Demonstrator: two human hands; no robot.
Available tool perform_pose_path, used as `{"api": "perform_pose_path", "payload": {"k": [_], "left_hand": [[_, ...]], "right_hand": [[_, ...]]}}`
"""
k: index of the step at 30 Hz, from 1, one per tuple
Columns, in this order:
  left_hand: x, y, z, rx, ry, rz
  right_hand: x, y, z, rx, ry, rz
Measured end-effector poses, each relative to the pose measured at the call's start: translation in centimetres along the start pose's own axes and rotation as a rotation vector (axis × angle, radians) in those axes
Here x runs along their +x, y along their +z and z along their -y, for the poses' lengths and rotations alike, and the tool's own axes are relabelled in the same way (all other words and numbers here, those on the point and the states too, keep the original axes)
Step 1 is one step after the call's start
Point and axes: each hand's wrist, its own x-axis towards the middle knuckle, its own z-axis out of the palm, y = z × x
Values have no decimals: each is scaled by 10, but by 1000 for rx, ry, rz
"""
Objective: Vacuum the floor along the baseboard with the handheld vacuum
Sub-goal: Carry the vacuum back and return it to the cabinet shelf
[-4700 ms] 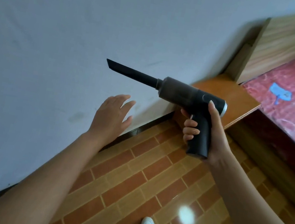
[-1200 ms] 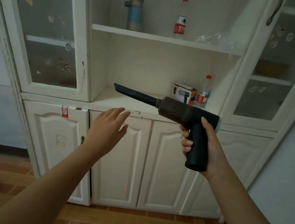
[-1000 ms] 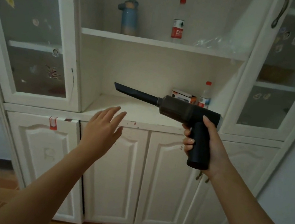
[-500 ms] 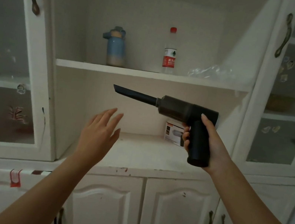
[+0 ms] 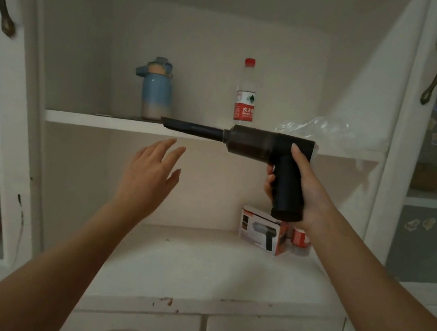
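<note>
My right hand (image 5: 304,188) grips the pistol handle of the black handheld vacuum (image 5: 260,148), held level in the air with its long narrow nozzle pointing left. The nozzle tip sits at the height of the cabinet's upper shelf (image 5: 97,120). My left hand (image 5: 148,179) hovers open below and left of the nozzle, palm forward, fingers apart, touching nothing. The floor and baseboard are out of view.
A white cabinet fills the view. A blue flask (image 5: 156,91), a red-capped water bottle (image 5: 247,92) and crumpled clear plastic (image 5: 330,132) stand on the upper shelf. A vacuum's box (image 5: 262,232) sits on the lower counter (image 5: 194,265). Glass doors with handles flank both sides.
The view turned from the wall and tiled floor to the cabinet, then rose and drew closer. The vacuum and both hands kept the same pose, now level with the upper shelf.
</note>
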Motion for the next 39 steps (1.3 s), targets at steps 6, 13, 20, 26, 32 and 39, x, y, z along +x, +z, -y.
{"api": "perform_pose_path", "payload": {"k": [6, 13, 20, 26, 32, 39], "left_hand": [[70, 26, 15, 44, -38, -20], [141, 46, 10, 66, -73, -87], [180, 59, 20, 13, -207, 77], [199, 75, 33, 5, -241, 314], [208, 94, 41, -36, -251, 409], [212, 110, 43, -69, -267, 561]], "right_hand": [[66, 12, 44, -42, -112, 49], [150, 13, 87, -148, -130, 86], [203, 14, 103, -350, -182, -13], [228, 19, 103, -407, -207, -18], [240, 22, 99, -457, -101, -74], [252, 23, 95, -547, -27, -163]]}}
